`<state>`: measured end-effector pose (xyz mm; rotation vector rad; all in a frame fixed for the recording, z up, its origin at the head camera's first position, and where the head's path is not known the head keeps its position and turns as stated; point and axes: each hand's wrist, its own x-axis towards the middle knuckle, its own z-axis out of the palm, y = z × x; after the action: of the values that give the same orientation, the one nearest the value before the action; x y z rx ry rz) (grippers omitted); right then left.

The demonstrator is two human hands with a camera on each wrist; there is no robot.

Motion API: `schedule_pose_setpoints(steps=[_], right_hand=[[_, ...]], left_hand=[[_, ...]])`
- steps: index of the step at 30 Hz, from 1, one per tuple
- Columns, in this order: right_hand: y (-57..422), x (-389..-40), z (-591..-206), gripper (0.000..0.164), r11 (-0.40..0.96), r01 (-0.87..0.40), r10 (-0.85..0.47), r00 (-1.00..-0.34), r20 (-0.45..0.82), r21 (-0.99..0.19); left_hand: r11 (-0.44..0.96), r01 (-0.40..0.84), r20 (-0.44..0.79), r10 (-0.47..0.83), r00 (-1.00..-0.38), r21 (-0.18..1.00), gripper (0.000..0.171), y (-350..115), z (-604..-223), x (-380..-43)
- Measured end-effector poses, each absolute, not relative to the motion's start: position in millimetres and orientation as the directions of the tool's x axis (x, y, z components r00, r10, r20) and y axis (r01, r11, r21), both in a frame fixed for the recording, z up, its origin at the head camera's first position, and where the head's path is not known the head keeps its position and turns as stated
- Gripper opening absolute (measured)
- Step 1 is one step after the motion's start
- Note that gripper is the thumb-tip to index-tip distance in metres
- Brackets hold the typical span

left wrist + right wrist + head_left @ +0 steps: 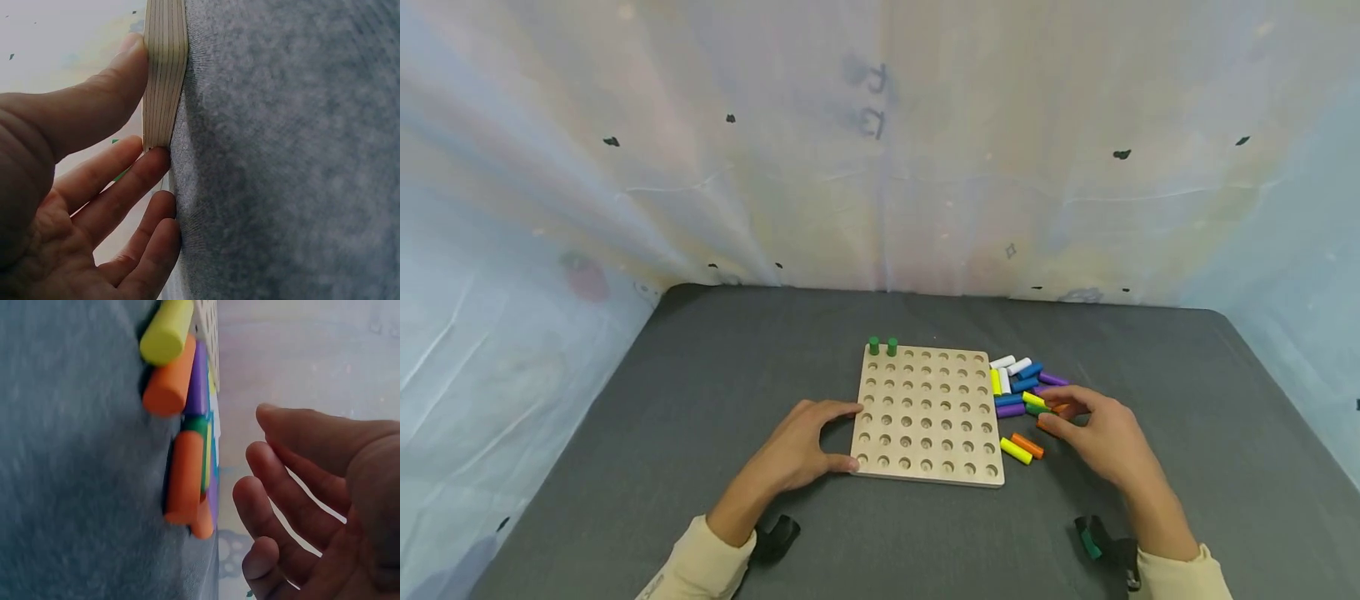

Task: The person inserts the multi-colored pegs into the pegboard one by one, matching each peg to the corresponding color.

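Pale printed sheeting (925, 167) hangs behind a dark grey table (737, 350), its folds marked with small dark specks. On the table lies a square wooden board (917, 479) drilled with rows of round holes, and two green pegs (892, 347) stand upright next to each other at its far left corner.

Spread wide, the left hand (801, 442) touches the board's left edge with thumb and forefinger, the thumb at the near corner. Loose pegs in several colours lie off the board's right side, between it and the right hand (1097, 433). That right hand hangs just over the group's right end, fingers loosely curved, thumb apart from them, with nothing held.

What counts here is the loose green peg (1037, 410): it lies directly left of the right hand, in front of the gap between thumb and fingers, its long axis running mostly left to right. A yellow peg (1034, 400) lies against its far side, and an orange peg (184, 478) sits close by. The right hand is clearly the nearer one; the left is across the board.
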<state>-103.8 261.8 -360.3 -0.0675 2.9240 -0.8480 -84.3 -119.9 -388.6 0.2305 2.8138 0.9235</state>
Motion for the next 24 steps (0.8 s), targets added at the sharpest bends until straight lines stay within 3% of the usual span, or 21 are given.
schedule_pose_setpoints(steps=[8, 24], right_hand=[[270, -115, -374, 0.04, 0.883, -0.041, -0.09, -0.993, -0.082, -0.468], [260, -115, -379, 0.029, 0.889, -0.082, -0.127, -0.989, -0.071, -0.45]], left_hand=[[0.789, 0.083, -0.12, 0.195, -0.974, 0.608, 0.073, -120, -385, -82], [0.784, 0.081, -0.121, 0.195, -0.973, 0.615, 0.072, -121, -390, -83]])
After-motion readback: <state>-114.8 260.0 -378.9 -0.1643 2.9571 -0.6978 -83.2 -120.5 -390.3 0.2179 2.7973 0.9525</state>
